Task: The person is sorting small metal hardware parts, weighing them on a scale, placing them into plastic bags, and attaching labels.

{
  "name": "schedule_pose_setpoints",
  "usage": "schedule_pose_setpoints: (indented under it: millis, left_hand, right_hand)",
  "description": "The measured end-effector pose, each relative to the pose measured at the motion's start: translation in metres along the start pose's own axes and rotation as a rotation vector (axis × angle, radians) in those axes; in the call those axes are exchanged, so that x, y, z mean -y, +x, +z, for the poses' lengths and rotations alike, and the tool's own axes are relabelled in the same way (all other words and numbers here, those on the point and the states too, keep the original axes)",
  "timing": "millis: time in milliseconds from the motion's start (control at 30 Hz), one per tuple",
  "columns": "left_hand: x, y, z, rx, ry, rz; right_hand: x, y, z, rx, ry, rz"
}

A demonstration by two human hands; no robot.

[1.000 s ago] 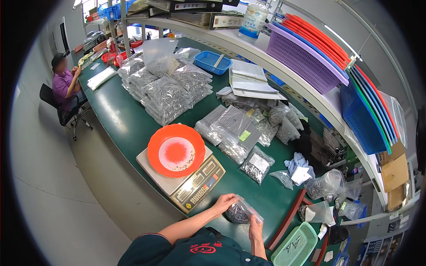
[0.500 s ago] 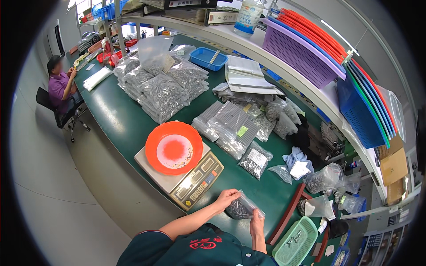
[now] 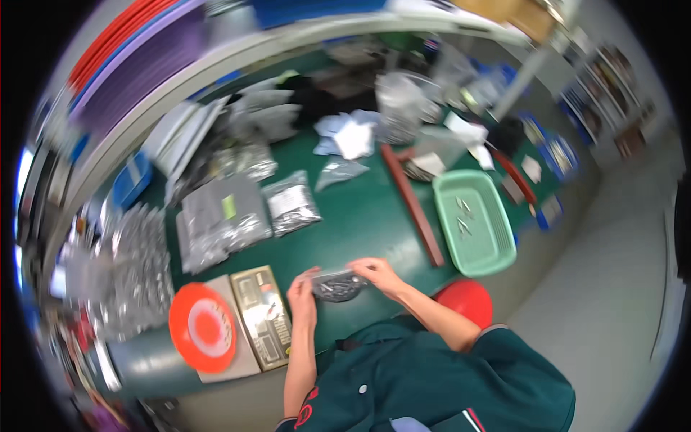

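In front of my body, a small clear plastic bag (image 3: 337,288) of dark, small metal parts hangs between my hands, just above the green tabletop. My left hand (image 3: 303,288) grips its left end. The fingers of my right hand (image 3: 376,273) pinch the upper right corner. To the left of them a weighing scale (image 3: 260,324) carries an orange bowl (image 3: 180,317) with a white round patch inside. Beyond my hands lies another clear bag of metal parts (image 3: 291,209) with a white label.
A green basket (image 3: 481,252) with several metal pieces stands right, beside a reddish-brown bar (image 3: 416,209). Flat grey packs (image 3: 223,219) and bulky bags (image 3: 133,266) cover the left. Cloths (image 3: 353,137) lie farther back, below a shelf (image 3: 216,54). A red stool (image 3: 468,302) is near my right arm.
My view has swung to the right, so the scale and bowl now appear farther left and the basket shows whole. Both hands still hold the bag, now stretched more level between them.
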State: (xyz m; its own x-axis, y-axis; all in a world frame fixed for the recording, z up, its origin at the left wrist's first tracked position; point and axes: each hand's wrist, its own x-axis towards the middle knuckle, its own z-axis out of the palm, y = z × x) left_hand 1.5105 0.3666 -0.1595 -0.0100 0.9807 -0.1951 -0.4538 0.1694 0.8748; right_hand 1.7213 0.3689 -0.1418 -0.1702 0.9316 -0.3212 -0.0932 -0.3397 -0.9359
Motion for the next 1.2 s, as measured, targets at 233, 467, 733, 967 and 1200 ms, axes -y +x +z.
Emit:
schedule_pose_setpoints:
  millis: [233,467,733,967,1200]
  left_hand:
    - [0.009,0.005,-0.017,0.090,0.029,-0.039]
    - [0.001,-0.005,-0.014,0.096,-0.015,-0.050]
    - [-0.014,0.001,0.012,0.100,0.127,-0.078]
    - [-0.027,0.002,0.015,0.016,0.178,-0.001]
    - [-0.032,-0.001,0.032,-0.061,0.082,-0.028]
  right_hand:
    - [0.021,-0.072,-0.053,-0.302,-0.071,-0.187]
    - [0.005,-0.178,-0.140,-1.302,0.210,-0.087]
    - [-0.023,-0.173,-0.204,-1.307,0.478,0.202]
    - [-0.035,-0.147,-0.218,-1.259,0.433,0.320]
    - [-0.020,-0.172,-0.114,-1.168,0.548,0.490]
